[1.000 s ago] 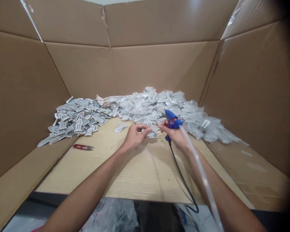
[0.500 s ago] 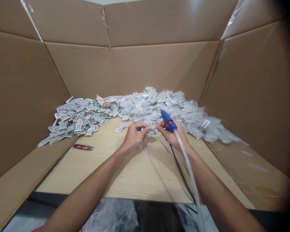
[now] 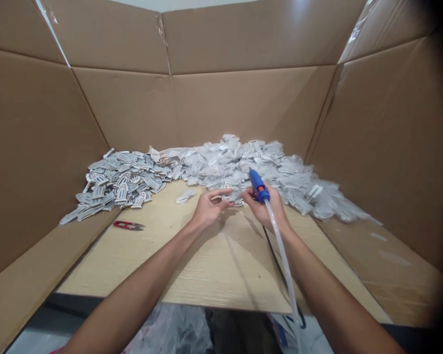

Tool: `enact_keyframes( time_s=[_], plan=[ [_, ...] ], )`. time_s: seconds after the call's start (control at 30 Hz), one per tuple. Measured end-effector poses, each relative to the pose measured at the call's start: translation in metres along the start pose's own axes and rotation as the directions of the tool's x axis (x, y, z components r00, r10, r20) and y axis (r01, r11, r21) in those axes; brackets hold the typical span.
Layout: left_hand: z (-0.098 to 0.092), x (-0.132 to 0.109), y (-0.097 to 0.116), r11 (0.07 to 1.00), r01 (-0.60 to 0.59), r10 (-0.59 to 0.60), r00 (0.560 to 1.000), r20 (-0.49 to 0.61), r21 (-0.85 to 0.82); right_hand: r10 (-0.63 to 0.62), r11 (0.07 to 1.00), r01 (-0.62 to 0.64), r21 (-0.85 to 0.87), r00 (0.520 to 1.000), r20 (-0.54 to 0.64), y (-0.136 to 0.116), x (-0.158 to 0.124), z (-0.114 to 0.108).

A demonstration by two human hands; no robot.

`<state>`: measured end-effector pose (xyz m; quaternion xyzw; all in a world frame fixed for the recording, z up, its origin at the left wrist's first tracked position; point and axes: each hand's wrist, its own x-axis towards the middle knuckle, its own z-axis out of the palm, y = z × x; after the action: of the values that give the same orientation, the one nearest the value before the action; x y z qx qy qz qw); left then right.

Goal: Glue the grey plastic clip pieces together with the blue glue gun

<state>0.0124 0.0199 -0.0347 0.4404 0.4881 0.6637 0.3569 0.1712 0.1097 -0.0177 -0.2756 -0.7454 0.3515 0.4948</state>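
My right hand (image 3: 268, 204) is wrapped round a blue glue gun (image 3: 259, 185), its nozzle pointing up and away; a long translucent glue stick (image 3: 278, 236) trails from its rear. By the right fingertips is a small pale piece (image 3: 237, 194), too blurred to name. My left hand (image 3: 208, 209) is just left of it, thumb and index finger apart. Beyond the fingertips lies a grey-and-white arched window-shaped piece (image 3: 239, 202), partly hidden by the hands.
Grey arched pieces (image 3: 121, 174) are heaped at left. A wide pile of plastic-wrapped pieces (image 3: 221, 160) spans the back and right. One wrapped piece (image 3: 185, 196) lies apart. Red thread snips (image 3: 128, 225) rest on the wooden board (image 3: 140, 265). Cardboard walls (image 3: 243, 103) enclose the table.
My left thumb and index finger have parted from their pinch on the small pale piece. My right hand and the glue gun have shifted slightly right.
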Motion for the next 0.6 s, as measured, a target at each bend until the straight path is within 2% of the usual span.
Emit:
enact_keyframes(
  time_s=[0.27, 0.6],
  plan=[
    [0.008, 0.0, 0.001, 0.998, 0.033, -0.038, 0.996, -0.077, -0.061, 0.002, 0.993, -0.009, -0.114, 0.998, -0.065, -0.005, -0.008, 0.009],
    [0.009, 0.003, -0.006, 1.0, -0.021, 0.021, 0.994, -0.109, 0.006, 0.026, 0.996, -0.029, -0.086, 0.999, -0.033, -0.006, -0.01, 0.013]
  ],
)
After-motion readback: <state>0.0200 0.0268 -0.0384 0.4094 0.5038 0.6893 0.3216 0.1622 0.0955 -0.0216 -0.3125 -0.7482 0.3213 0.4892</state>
